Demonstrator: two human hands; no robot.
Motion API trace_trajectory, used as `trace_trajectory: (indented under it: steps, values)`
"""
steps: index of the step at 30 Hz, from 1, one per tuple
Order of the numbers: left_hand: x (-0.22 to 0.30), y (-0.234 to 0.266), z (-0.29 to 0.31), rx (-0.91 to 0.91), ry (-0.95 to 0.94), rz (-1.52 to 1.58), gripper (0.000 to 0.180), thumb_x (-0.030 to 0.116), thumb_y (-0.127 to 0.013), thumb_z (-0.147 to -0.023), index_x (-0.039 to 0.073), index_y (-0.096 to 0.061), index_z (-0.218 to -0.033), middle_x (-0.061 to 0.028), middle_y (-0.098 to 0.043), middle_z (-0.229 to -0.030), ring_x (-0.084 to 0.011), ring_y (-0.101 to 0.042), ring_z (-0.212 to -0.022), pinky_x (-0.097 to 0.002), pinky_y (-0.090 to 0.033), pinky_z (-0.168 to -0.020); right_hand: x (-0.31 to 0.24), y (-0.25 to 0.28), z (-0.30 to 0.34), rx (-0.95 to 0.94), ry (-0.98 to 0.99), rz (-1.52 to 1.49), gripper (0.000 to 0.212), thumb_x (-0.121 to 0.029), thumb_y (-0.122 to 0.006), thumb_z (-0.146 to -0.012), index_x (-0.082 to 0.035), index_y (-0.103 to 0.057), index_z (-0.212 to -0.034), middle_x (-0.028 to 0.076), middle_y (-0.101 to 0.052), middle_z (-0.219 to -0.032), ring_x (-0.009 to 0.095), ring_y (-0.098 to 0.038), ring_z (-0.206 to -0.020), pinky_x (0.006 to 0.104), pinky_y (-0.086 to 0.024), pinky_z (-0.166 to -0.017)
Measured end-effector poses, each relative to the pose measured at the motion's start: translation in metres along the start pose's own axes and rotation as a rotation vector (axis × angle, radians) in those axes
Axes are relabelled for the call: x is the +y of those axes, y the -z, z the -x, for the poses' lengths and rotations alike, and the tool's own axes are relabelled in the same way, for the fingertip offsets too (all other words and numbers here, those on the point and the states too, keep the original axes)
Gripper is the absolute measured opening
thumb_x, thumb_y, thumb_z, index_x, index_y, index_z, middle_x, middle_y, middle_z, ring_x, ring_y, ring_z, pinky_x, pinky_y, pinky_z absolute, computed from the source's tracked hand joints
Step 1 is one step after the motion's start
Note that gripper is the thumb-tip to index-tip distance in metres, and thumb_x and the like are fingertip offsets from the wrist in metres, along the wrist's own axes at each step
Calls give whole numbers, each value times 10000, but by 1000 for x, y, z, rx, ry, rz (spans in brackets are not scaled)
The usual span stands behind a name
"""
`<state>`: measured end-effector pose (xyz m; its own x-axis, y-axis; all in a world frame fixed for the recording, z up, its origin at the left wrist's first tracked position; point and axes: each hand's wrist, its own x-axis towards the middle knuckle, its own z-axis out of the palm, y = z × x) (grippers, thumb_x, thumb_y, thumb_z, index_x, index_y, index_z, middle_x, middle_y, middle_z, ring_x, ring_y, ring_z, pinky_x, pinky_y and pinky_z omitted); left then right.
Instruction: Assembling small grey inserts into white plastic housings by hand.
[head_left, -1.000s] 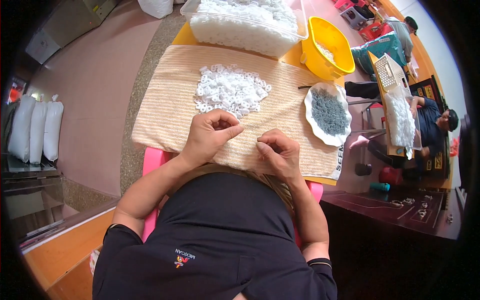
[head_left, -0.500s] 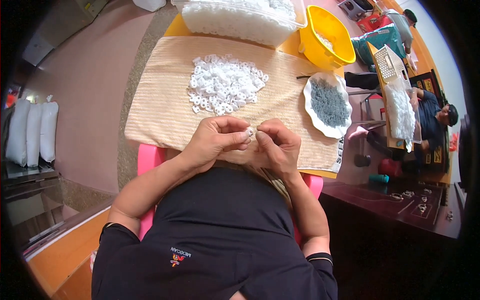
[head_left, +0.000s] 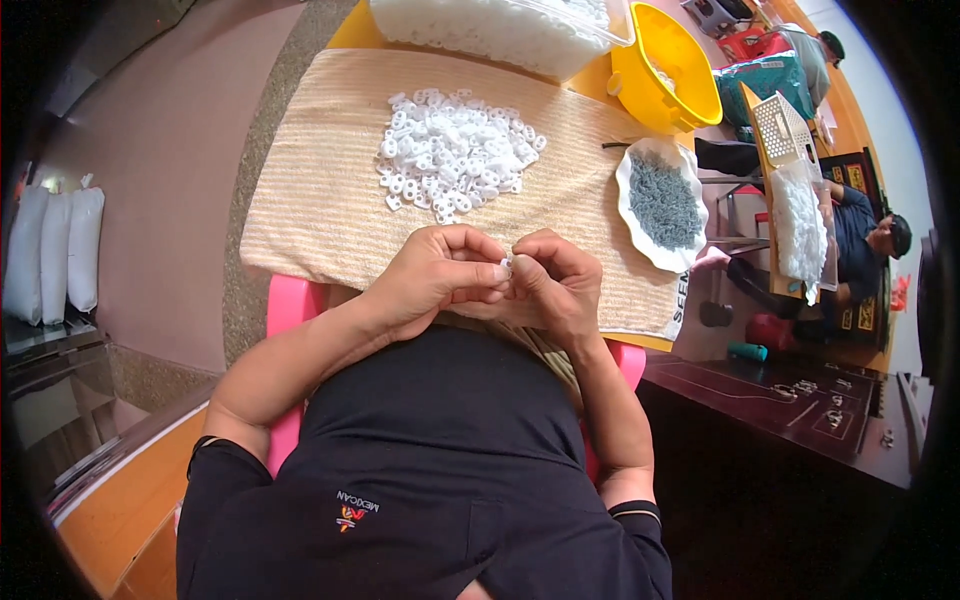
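Note:
My left hand [head_left: 438, 277] is closed in a pinch on a small white plastic piece with holes [head_left: 506, 263], just above the near part of the towel. Right against it, my right hand [head_left: 562, 285] has its thumb and forefinger pressed together at the same piece. Whether the right fingertips also hold something tiny is hidden. Beyond my hands lies a loose pile of similar white plastic pieces [head_left: 455, 150]. To the right, a white wavy-edged dish [head_left: 632, 222] holds a heap of small dark grey parts [head_left: 662, 205].
A striped beige towel [head_left: 310, 170] covers the table. At its far side stand a clear tub of white pieces [head_left: 480, 35] and a yellow basin [head_left: 705, 95]. Pink chair arms [head_left: 292, 310] flank me. Another person [head_left: 855, 235] sits at a table to the right, by a perforated white basket [head_left: 785, 130].
My right fingertips have closed in on my left ones and now meet at the white piece. The whole view has shifted slightly.

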<state>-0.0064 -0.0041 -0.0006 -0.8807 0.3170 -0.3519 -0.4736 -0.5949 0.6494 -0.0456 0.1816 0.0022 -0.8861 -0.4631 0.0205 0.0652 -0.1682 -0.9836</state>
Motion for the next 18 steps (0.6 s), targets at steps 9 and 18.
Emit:
trace_trajectory:
  steps: [9,18]
  values:
    - [1,-4,1,97,-11,54,214,27,-669,-866,2,-629,-1075,-87,-676,-929,-145,-667,-819,-261,-569,-755,-1,5,0,-7,-76,75,108,-32,-619,-915,72,-636,-941,101,-629,-877,127,-614,-678,242,-510,-613]
    - [0,-3,2,80,-9,79,175,18,-673,-857,-1,-627,-1025,-91,-677,-915,-144,-672,-809,-258,-579,-749,4,6,-1,8,-57,82,108,-28,-619,-914,74,-632,-946,114,-626,-893,140,-620,-673,249,-516,-613]
